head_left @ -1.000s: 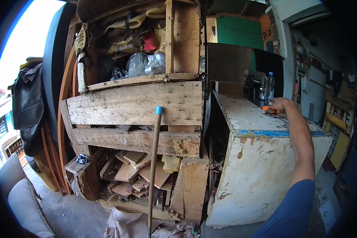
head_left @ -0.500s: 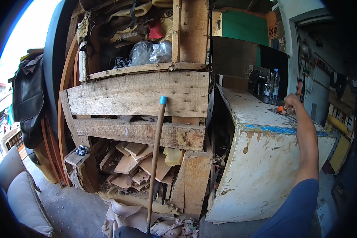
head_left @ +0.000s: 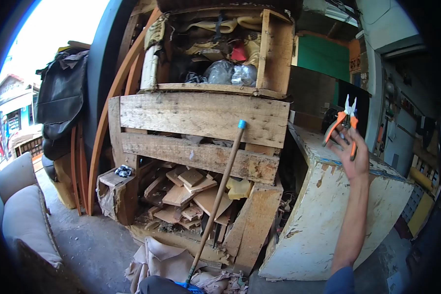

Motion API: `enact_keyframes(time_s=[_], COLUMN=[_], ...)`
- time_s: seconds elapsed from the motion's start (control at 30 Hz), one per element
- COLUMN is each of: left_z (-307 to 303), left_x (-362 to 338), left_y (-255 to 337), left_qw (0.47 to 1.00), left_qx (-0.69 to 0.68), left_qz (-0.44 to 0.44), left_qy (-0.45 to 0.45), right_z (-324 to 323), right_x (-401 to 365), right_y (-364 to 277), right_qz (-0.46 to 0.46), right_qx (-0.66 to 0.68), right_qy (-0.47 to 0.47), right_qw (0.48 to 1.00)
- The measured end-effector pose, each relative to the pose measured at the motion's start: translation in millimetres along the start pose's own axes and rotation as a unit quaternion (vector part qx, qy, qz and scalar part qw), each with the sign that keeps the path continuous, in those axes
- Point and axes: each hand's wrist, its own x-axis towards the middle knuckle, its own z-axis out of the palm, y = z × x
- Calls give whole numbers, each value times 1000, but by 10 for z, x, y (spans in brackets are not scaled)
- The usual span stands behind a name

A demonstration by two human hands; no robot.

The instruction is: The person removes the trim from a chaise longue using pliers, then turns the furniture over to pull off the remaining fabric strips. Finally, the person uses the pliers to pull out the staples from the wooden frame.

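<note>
My right hand (head_left: 354,153) is raised over the worn white cabinet (head_left: 323,206), its fingers wrapped round orange-handled pliers (head_left: 347,117). The pliers point up, with jaws apart and handles spread. My left hand does not show. A wooden pole (head_left: 220,196) with a blue cap leans against the wooden frame (head_left: 203,117) in front of me. Its lower end meets a blue piece near my dark-clothed leg (head_left: 161,286).
Wood offcuts (head_left: 188,193) lie piled inside the frame, below plastic bags (head_left: 230,73). Crumpled cloth (head_left: 166,259) covers part of the floor. A grey cushioned seat (head_left: 29,220) stands at the left, near a black cover (head_left: 61,93).
My right hand has risen from the cabinet top and moved slightly left, with the pliers now lifted in it. The view has shifted, so the frame and pole appear further right.
</note>
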Motion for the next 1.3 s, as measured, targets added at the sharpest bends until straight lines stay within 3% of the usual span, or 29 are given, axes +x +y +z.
enact_keyframes(time_s=[0.07,0.13,0.17,0.2,0.23,0.27,0.3,0.37,0.4,0.43,0.57,0.63,0.67,0.73,0.8,0.97,1.03,1.17,1.23,1.3], left_z=[75,447,257,93,51,-27,-38,-216,-322,-377,-370,-249,-223,-195,-217,-175,-164,-156,-137,-99], left_x=[-33,-146,-69,-22,6,28,30,88,121,130,186,179,171,163,126,80,65,94,81,84], left_y=[-94,-386,171,359,367,416,366,322,311,305,270,281,294,335,324,307,346,336,353,340], left_qw=[998,996,990,990,991,991,982,976,975,973,968,962,964,968,971,975,988,986,991,990], left_qx=[-40,-34,-84,-111,-109,-98,-147,-180,-180,-190,-209,-202,-199,-152,-151,-127,-89,-84,-90,-93], left_qz=[-10,-9,1,-49,-59,-62,-70,-102,-120,-131,-135,-145,-143,-65,-73,-38,-32,4,-1,13], left_qy=[-42,82,112,67,57,71,94,65,49,30,28,114,106,190,171,176,123,144,102,110], right_z=[403,852,1075,1415,1727,2091,2291,2883,3113,3369,4213,4603,4693,4855,5010,5395,5549,5662,5648,5710], right_x=[-405,-808,-1000,-1314,-1518,-1811,-2018,-2605,-2844,-3162,-3904,-4193,-4216,-4158,-4106,-4076,-4044,-4074,-4090,-4056], right_y=[321,734,975,1150,1387,1621,1972,2150,2265,2365,2557,2509,2431,2357,2320,2300,2279,2374,2422,2397], right_qz=[11,56,82,125,152,223,307,409,494,531,520,502,499,499,474,436,405,362,349,317], right_qx=[77,219,259,307,339,386,392,286,257,265,298,276,275,277,264,215,190,145,114,117], right_qy=[-97,-186,-224,-225,-312,-315,-392,-509,-559,-569,-697,-733,-739,-744,-782,-820,-847,-861,-861,-881], right_qw=[992,956,936,916,874,838,774,702,614,569,394,368,358,347,307,301,286,327,353,332])
